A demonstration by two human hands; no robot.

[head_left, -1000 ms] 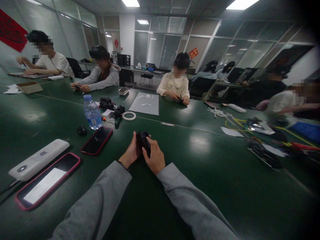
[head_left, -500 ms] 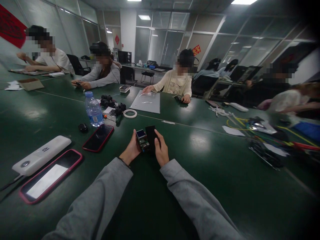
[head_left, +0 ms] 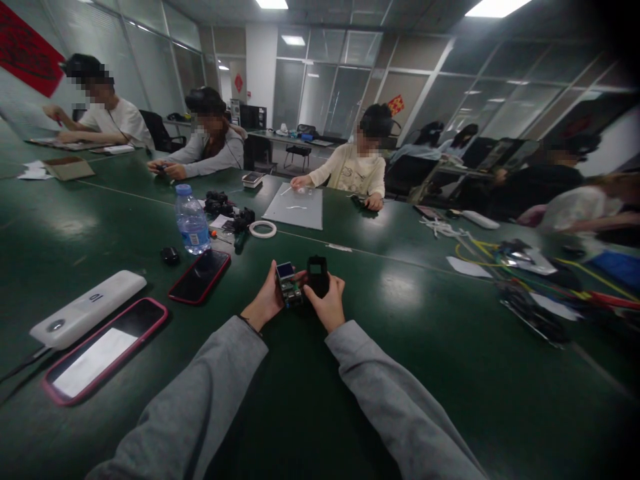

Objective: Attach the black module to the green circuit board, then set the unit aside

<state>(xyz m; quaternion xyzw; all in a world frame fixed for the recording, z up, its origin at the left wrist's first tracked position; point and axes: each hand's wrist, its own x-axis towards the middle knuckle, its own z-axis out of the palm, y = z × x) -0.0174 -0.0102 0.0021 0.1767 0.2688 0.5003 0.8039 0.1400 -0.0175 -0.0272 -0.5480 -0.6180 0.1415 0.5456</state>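
Note:
Above the green table, my left hand [head_left: 266,300] is closed around a small circuit board with a screen [head_left: 289,283]. Green board parts show below its dark display. My right hand [head_left: 327,303] grips a black plastic cover [head_left: 317,272] that has a rectangular window near its middle. The cover is held upright just right of the board, and its windowed face is turned toward me. A narrow gap separates the two parts at the top; lower down my fingers hide whether they touch.
Left of my hands lie a red-edged phone [head_left: 200,277], a pink-cased phone [head_left: 107,350], a white power bank [head_left: 90,308] and a water bottle [head_left: 192,223]. A tape roll [head_left: 263,229] sits ahead. Tangled cables [head_left: 533,310] lie right. Several people sit around the table [head_left: 400,333].
My right hand has turned the black cover, so its windowed side now shows instead of a plain dark face. It has shifted slightly right, away from the board. The view has tilted a little.

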